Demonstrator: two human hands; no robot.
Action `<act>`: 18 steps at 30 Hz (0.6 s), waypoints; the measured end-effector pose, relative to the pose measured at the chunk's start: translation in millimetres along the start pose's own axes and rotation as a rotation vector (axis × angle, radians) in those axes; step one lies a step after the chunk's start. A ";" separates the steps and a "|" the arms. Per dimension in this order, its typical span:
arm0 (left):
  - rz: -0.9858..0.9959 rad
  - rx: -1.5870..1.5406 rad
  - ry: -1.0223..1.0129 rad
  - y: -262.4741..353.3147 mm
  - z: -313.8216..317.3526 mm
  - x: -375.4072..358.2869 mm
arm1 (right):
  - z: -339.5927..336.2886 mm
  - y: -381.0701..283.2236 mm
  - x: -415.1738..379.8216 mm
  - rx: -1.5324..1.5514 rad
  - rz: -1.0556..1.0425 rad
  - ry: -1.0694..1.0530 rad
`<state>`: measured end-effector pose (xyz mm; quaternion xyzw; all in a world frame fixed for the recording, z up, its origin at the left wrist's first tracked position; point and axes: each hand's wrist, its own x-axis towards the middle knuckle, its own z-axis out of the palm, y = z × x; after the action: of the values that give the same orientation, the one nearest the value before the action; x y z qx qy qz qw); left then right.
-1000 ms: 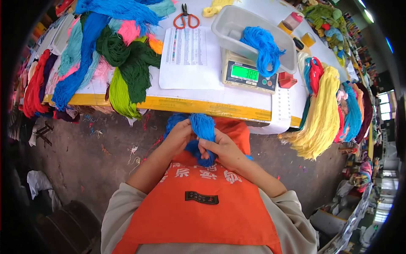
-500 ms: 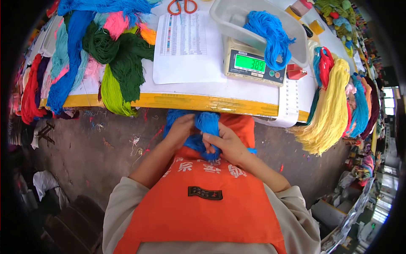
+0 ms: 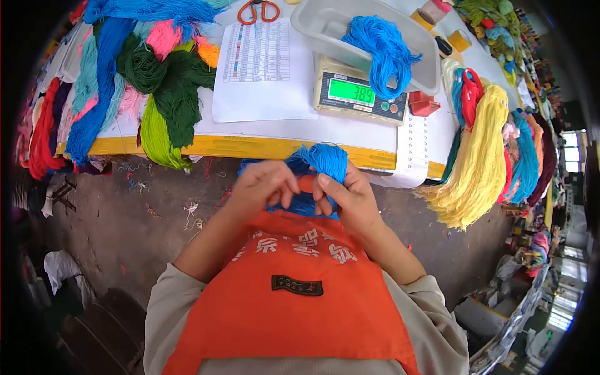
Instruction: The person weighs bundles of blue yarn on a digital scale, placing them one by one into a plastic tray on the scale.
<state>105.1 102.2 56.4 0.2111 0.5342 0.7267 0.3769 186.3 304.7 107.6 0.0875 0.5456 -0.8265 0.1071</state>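
A skein of bright blue yarn [image 3: 329,161] is raised over my lap, just in front of the table edge. My right hand [image 3: 350,195] is closed around its right side, the thumb pressed toward the fingers. To the left of the loop, my left hand [image 3: 265,185] is closed with bent fingers close to the strands. Whether a thread is pinched in it is too small to make out. More blue yarn hangs below and behind the hands, over the orange apron [image 3: 300,319].
On the table, a digital scale [image 3: 322,94] reading 38.9 carries a grey plastic tray [image 3: 306,28] with blue yarn [image 3: 382,53]. Beside it lie a printed chart [image 3: 259,100], scissors [image 3: 257,11] and a red object [image 3: 424,104]. Coloured skeins hang left and right, including yellow yarn [image 3: 478,156].
My right hand has lifted the blue skein higher, toward the table edge. My left hand has come off the yarn's left part and turned, its fingers now bent beside the loop.
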 end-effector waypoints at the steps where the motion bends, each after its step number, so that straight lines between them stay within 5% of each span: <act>1: 0.013 0.098 -0.099 -1.7 5.4 2.6 | 1.5 0.0 -0.9 -0.034 0.020 -0.032; 6: -0.071 0.067 -0.223 -4.0 30.4 9.7 | 13.4 -4.8 -12.8 -0.200 0.041 -0.237; 8: 0.254 -0.034 -0.127 8.4 41.8 22.4 | 9.5 -0.9 -18.0 -0.259 0.059 -0.269; 10: 0.256 -0.112 -0.268 12.0 35.0 24.8 | 2.0 12.0 -16.0 -0.535 -0.201 -0.227; 13: 0.248 -0.048 -0.071 32.7 44.9 17.3 | -0.7 12.2 -22.5 -0.346 -0.131 -0.017; 16: 0.335 0.076 -0.002 25.9 51.9 19.1 | 1.5 5.8 -19.3 -0.385 -0.368 0.060; 18: 0.382 0.140 -0.010 26.8 58.2 17.3 | -0.5 5.6 -19.8 -0.407 -0.350 0.026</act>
<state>126.9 147.6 99.6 0.3377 0.5319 0.7449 0.2194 206.8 304.7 107.6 -0.0210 0.7089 -0.7044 -0.0290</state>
